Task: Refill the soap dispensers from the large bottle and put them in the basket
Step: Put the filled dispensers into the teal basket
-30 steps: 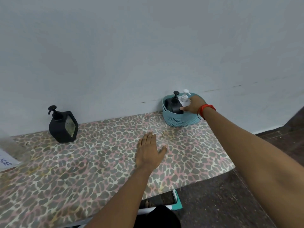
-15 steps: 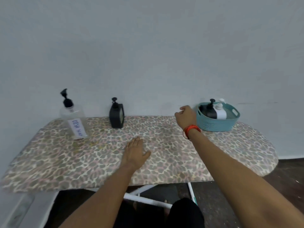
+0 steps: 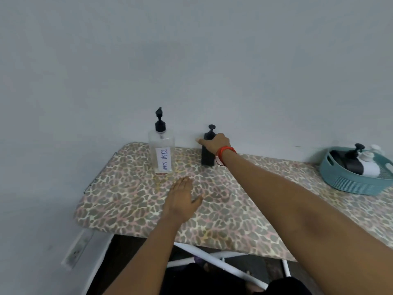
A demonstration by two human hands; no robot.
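A black soap dispenser (image 3: 207, 157) stands at the back of the leopard-print board (image 3: 234, 209), against the wall. My right hand (image 3: 213, 143), with a red band at the wrist, lies against its upper part with fingers stretched out leftward; the bottle still stands on the board. Left of it is the large clear bottle (image 3: 162, 154) labelled DISH SOAP, with a black pump. My left hand (image 3: 182, 199) rests flat on the board in front of the bottle, holding nothing. At the far right, the teal basket (image 3: 350, 185) holds a black dispenser (image 3: 353, 161) and a white dispenser (image 3: 371, 168).
A plain grey wall runs right behind the board. The board's left end is rounded and drops off near a wall socket strip (image 3: 76, 250). White metal legs (image 3: 219, 265) show under the front edge above a dark floor.
My right hand has left the basket and travelled left across the board to the black dispenser. The view has swung left with it. My left hand has stayed flat on the board.
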